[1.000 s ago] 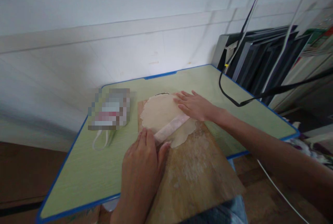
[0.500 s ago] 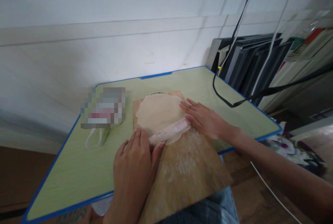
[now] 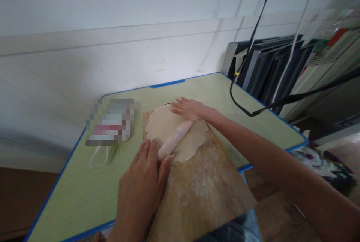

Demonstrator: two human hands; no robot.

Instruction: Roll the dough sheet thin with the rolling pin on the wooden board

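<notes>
A flour-dusted rolling pin (image 3: 176,139) lies slanted across a wide, thin sheet of dough (image 3: 161,120) with an uneven edge. At its near end is my left hand (image 3: 142,182), fingers on one side and thumb on the other, closed about the tip. My right hand (image 3: 189,109) rests its palm over the far end, fingers stretched out flat above the dough; that end of the pin is hidden. Under the dough is a wooden board (image 3: 202,193), floury on its near part and jutting past the table's front edge.
The board lies on a light green table (image 3: 84,193) with a blue rim. A blurred-out package (image 3: 109,122) with a white loop stands on the left. A black strap (image 3: 253,112) hangs over the right side, near dark flat panels (image 3: 272,66). A white wall rises behind.
My right hand has moved up and left over the dough, taking the pin's far end along, so the pin slants more steeply. More of the dough's near right edge shows. My left hand has shifted slightly left.
</notes>
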